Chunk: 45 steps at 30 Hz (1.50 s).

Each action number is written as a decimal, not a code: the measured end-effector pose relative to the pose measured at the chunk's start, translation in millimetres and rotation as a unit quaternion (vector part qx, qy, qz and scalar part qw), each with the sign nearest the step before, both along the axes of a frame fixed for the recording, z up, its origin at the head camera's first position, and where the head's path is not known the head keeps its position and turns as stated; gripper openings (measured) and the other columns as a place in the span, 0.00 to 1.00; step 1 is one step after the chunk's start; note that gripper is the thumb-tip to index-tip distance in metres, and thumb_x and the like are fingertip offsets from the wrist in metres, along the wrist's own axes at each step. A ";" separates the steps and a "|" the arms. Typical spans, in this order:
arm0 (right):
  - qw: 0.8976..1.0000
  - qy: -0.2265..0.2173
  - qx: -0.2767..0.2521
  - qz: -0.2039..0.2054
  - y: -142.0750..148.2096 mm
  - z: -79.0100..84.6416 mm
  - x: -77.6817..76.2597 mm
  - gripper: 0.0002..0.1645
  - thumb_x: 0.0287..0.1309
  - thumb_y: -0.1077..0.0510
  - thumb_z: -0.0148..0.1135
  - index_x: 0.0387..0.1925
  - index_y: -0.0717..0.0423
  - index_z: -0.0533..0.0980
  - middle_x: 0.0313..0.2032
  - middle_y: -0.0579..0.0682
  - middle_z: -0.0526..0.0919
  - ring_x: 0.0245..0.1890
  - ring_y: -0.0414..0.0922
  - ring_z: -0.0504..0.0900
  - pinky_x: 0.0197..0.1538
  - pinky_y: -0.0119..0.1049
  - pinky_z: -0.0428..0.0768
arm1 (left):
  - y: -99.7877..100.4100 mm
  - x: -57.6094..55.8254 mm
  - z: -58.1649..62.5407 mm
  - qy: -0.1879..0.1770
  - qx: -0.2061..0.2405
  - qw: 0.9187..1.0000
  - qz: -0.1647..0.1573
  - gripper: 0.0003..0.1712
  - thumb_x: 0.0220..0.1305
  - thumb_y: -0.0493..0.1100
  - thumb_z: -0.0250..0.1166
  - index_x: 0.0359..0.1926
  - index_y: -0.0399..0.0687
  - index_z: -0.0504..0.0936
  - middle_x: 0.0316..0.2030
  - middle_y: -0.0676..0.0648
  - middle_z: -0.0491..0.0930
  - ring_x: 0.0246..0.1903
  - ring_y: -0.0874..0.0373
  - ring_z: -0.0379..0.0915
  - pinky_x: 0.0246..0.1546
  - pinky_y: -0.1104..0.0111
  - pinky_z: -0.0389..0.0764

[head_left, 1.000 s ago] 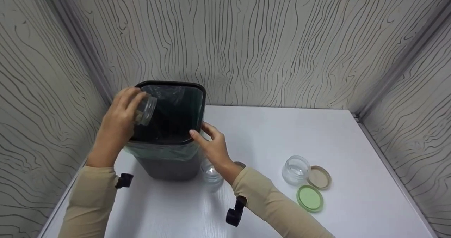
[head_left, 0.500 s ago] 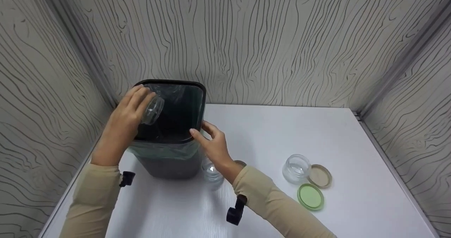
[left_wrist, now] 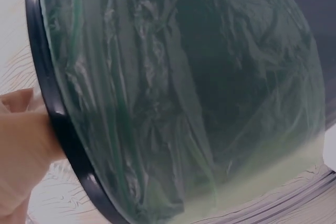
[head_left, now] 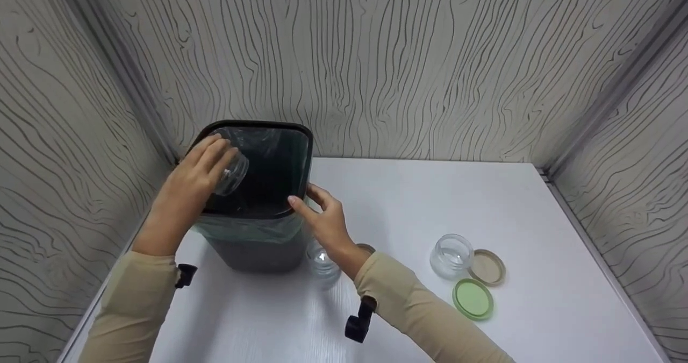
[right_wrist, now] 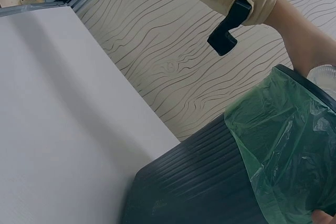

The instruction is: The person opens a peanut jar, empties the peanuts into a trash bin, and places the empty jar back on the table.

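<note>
In the head view my left hand (head_left: 188,183) grips a clear glass jar (head_left: 233,173), tilted on its side with its mouth over the opening of the dark trash can (head_left: 258,255). A green, see-through trash bag (head_left: 252,230) lines the can and folds over its rim. My right hand (head_left: 327,226) holds the can's near right corner, thumb on the black rim and fingers outside. The right wrist view has the jar (right_wrist: 323,78) at the right edge, partly behind the rim. Inside the can, the left wrist view shows wrinkled bag film (left_wrist: 157,87).
A second glass jar (head_left: 324,263) stands by the can, close to my right wrist, with a lid (head_left: 366,248) partly hidden behind that wrist. Farther right on the white table (head_left: 408,201) are another open jar (head_left: 450,258), a beige lid (head_left: 487,268) and a green lid (head_left: 473,299).
The held jar has moved slightly right over the can and tipped further mouth-down. Greenish bits seen in it earlier no longer show. My right hand stays on the rim.
</note>
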State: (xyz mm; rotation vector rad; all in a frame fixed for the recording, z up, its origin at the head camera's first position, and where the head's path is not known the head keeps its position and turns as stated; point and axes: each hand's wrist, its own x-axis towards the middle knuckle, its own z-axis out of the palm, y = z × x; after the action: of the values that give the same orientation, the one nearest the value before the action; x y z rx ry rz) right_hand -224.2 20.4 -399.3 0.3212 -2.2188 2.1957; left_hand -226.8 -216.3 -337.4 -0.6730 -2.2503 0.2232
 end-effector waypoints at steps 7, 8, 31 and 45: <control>1.000 0.019 0.004 -0.007 0.1 -0.5 0.4 0.34 0.60 0.49 0.62 0.60 0.68 0.71 0.61 0.65 0.75 0.67 0.56 0.70 0.71 0.49 0.68 | 0.2 -0.1 4.9 0.008 -0.027 0.999 -0.021 0.36 0.45 0.17 0.64 0.59 0.35 0.75 0.58 0.36 0.74 0.63 0.43 0.67 0.63 0.58 0.76; 1.000 0.016 0.004 -0.007 0.0 -0.5 0.1 0.33 0.61 0.50 0.62 0.60 0.68 0.71 0.61 0.65 0.75 0.67 0.56 0.69 0.71 0.49 0.67 | 0.3 -0.4 5.6 0.008 -0.029 0.999 -0.027 0.36 0.45 0.17 0.64 0.59 0.35 0.75 0.58 0.37 0.74 0.63 0.43 0.67 0.63 0.58 0.76; 1.000 -0.010 0.004 0.004 0.8 -0.4 -0.1 0.32 0.62 0.54 0.60 0.63 0.68 0.68 0.64 0.64 0.72 0.69 0.56 0.68 0.72 0.51 0.66 | 13.2 -5.5 12.5 -0.002 -0.125 0.992 -0.016 0.39 0.45 0.24 0.70 0.61 0.41 0.74 0.61 0.41 0.71 0.64 0.48 0.66 0.64 0.62 0.74; 1.000 -0.025 0.003 0.002 0.4 2.2 2.7 0.31 0.63 0.54 0.60 0.63 0.65 0.68 0.64 0.62 0.73 0.68 0.55 0.69 0.69 0.46 0.72 | 15.6 -7.1 7.5 -0.015 -0.059 0.997 -0.038 0.37 0.45 0.22 0.68 0.60 0.39 0.75 0.60 0.40 0.72 0.64 0.46 0.67 0.62 0.59 0.76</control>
State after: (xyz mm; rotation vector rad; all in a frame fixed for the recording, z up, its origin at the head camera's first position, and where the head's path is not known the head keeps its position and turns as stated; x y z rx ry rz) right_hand -221.5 20.9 -397.1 0.2725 -2.2511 2.2247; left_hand -233.9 -200.7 -330.0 -0.8287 -2.2484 0.3113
